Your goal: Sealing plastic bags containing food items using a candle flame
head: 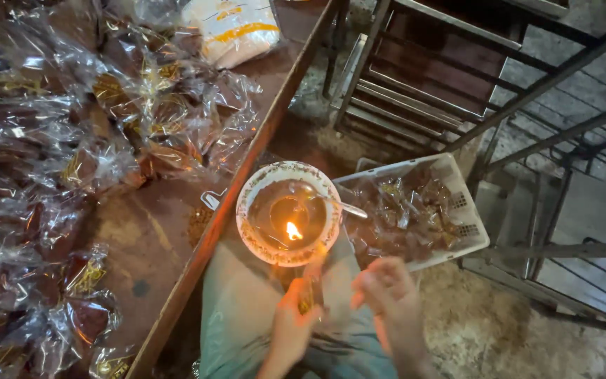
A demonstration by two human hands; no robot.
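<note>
My left hand (290, 324) and my right hand (388, 291) hold a small clear plastic packet (311, 284) of brown food between them, just below a small flame (294, 231). The flame burns inside a white patterned bowl (254, 193) that rests on my lap. The packet's upper edge sits close to the flame. A metal spoon (341, 205) lies across the bowl's right rim.
A wooden table (149, 238) at the left is heaped with several clear packets (71, 126) of brown food. A white plastic basket (461, 186) with more packets stands at the right. Metal racks (457, 77) fill the upper right. A white bag (236, 28) lies at the table's far end.
</note>
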